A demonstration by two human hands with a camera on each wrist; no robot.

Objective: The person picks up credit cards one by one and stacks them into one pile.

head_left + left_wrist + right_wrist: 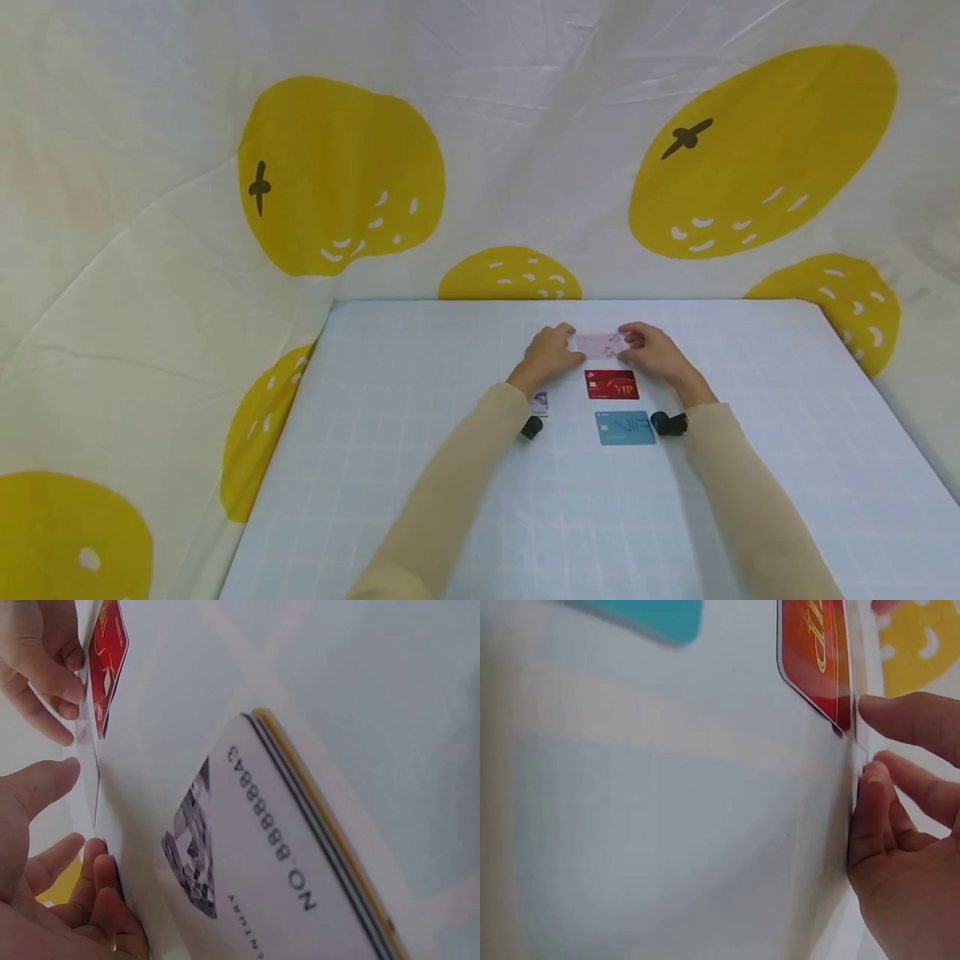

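Pink card: lay just beyond the red card, with a narrow strip of desk between in the head view. Showed a pale face with darker pink markings toward the right end. Saw the left hand at the pink card's left end, beyond and left of the red card, with fingertips by the far corner and thumb by the near one. Saw the right hand at the opposite end, beyond and right of the red card, in much the same pose. Found both hands grasping the pink card by its short ends, fingers bent about it. Could not tell from the low, oblique wrist views whether fully flat or slightly raised.

Noted gold "VIP" lettering on the red card. Found the teal card on its near side, a little to the right. Spotted a card stack left of the red card and slightly nearer, partly covered by the left sleeve; made out a crystal picture and a printed number on top, over dark and yellow edges. Noticed a black device by the right sleeve, nearer and to the right of the red card. Saw, well beyond the red card, a pale cloth printed with yellow fruit.
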